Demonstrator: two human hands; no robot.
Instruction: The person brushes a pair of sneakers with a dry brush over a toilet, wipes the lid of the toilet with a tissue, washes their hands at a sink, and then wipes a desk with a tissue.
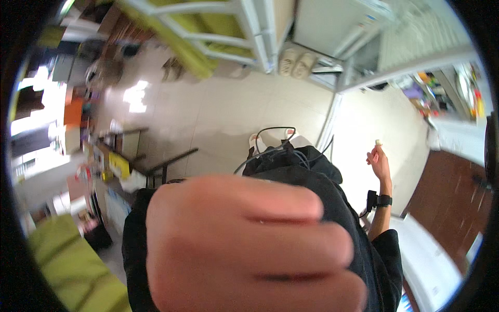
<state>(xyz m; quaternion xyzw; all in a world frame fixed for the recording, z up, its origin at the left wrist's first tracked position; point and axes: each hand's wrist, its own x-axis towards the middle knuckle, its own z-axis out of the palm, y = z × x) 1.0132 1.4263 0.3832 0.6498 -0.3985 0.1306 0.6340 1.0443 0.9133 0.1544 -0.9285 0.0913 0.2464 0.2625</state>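
Observation:
My left hand (249, 241) is very close to the camera and blurred, filling the lower middle of the view. Its fingers lie side by side, pointing right; whether they hold anything is hidden. Away to the right, my right hand (377, 158) is held out over the pale floor, pinching a small pale yellowish object (377, 142) at the fingertips. A black band with a small device (384, 201) sits on the right wrist. Black cables (275, 149) loop in front of my black clothing, above my light shoes (255, 141).
A white metal frame with a ladder (218, 37) and green cloth stands ahead, beside beige slippers (304, 65). A metal post (331, 121) rises right of my feet. Cluttered shelves and a brown panel (444, 187) are at right; a dark-framed piece of furniture (173, 162) is at left.

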